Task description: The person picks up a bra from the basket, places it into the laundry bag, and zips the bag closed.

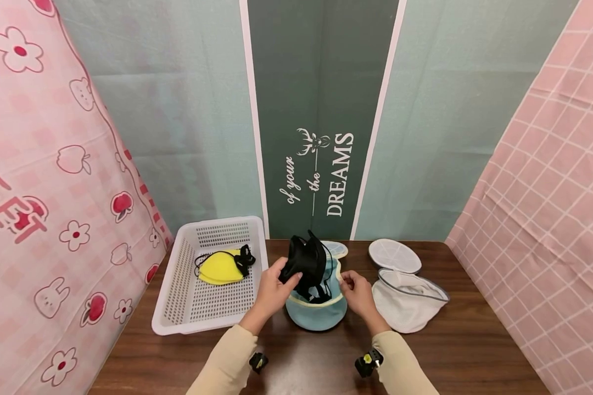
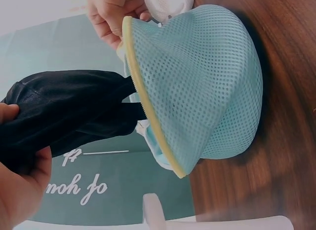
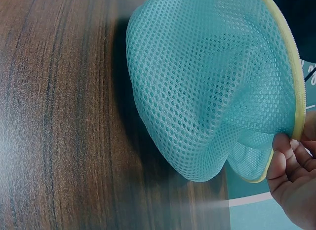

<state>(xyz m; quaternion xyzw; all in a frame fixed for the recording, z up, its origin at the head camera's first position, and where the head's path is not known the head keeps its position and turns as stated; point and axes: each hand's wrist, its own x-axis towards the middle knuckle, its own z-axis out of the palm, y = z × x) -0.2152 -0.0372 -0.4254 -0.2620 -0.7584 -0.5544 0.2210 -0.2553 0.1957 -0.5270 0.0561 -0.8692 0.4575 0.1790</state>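
My left hand (image 1: 275, 285) grips a black garment with thin straps (image 1: 306, 260), its fabric bunched between thumb and fingers. The straps run down into the unzipped mouth of a blue mesh laundry bag (image 2: 207, 77) with a yellow zipper edge, which sits on the table. At the bag's right side, my right hand (image 1: 357, 291) pinches the yellow edge between thumb and fingers. In the right wrist view that hand (image 3: 296, 175) shows at the zipper's end, with the mesh bulging beside it. The garment's exact kind is hard to tell.
A white perforated basket (image 1: 160, 307) stands on the left, with a yellow garment with black straps (image 1: 222, 267) inside. On the right lie a white mesh bag with grey trim (image 1: 407, 307) and a round white mesh piece (image 1: 394, 255). Cloth hangings enclose the wooden table (image 1: 479, 340).
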